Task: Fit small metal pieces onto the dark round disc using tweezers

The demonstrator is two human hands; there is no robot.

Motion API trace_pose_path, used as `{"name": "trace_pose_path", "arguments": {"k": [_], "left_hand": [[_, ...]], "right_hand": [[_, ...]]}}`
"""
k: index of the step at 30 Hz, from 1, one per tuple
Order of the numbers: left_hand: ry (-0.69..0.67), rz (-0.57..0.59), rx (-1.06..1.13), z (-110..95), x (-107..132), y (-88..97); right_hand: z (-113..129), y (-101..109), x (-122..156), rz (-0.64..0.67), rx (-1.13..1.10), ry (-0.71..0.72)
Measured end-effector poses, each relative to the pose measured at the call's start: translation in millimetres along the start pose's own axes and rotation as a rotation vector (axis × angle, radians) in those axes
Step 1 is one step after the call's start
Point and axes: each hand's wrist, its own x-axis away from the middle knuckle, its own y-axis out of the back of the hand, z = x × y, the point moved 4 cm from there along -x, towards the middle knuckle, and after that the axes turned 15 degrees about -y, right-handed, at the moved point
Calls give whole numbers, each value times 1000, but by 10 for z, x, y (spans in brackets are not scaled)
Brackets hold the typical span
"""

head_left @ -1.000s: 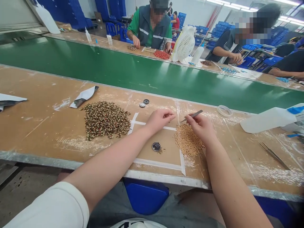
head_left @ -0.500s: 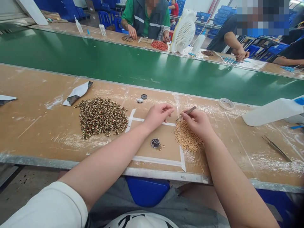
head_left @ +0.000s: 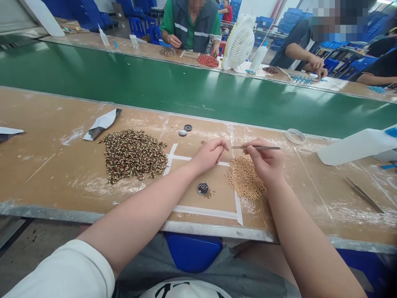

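Observation:
My right hand (head_left: 264, 161) pinches metal tweezers (head_left: 256, 147), held level with the tips pointing left toward my left hand. My left hand (head_left: 210, 153) is closed in a pinch on something too small to make out, just left of the tweezer tips. Below my right hand lies a pile of tan beads (head_left: 245, 178) at the right edge of a white taped rectangle (head_left: 204, 212). A small dark round disc (head_left: 202, 188) lies inside the rectangle. A large heap of brown, red and white small parts (head_left: 133, 154) sits to the left.
Two small round caps (head_left: 185, 130), a tape ring (head_left: 295, 135), a white bottle lying down (head_left: 356, 145), spare tweezers (head_left: 362, 194) and a torn paper piece (head_left: 102, 123) lie on the bench. Behind runs a green conveyor belt (head_left: 186, 89); other people work beyond it beside a white fan (head_left: 238, 41).
The tweezers in my right hand swung from slanting up-right to lying level, tips toward my left hand. Both hands stayed close together; the camera view shifted slightly.

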Motion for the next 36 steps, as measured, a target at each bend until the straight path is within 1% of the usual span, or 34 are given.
{"name": "trace_pose_path", "arguments": {"k": [5, 10, 13, 17, 20, 23, 25, 29, 36], "left_hand": [[65, 56, 57, -15, -7, -33], [97, 91, 161, -27, 0, -66], [138, 72, 303, -15, 4, -62], [165, 39, 524, -3, -4, -34], [173, 37, 607, 2, -10, -15], [171, 38, 624, 7, -12, -8], [166, 40, 625, 9, -10, -9], [151, 50, 608, 3, 3, -15], [102, 67, 558, -3, 11, -15]], "right_hand": [[84, -22, 28, 52, -54, 89], [100, -17, 27, 92, -56, 99], [77, -2, 36, 72, -92, 38], [-7, 10, 36, -18, -209, -148], [-81, 15, 15, -89, -330, -247], [-124, 21, -9, -115, -423, -271], [-120, 25, -12, -103, -432, -263], [-65, 33, 9, -65, -374, -215], [24, 34, 20, -73, -291, -138]]}}
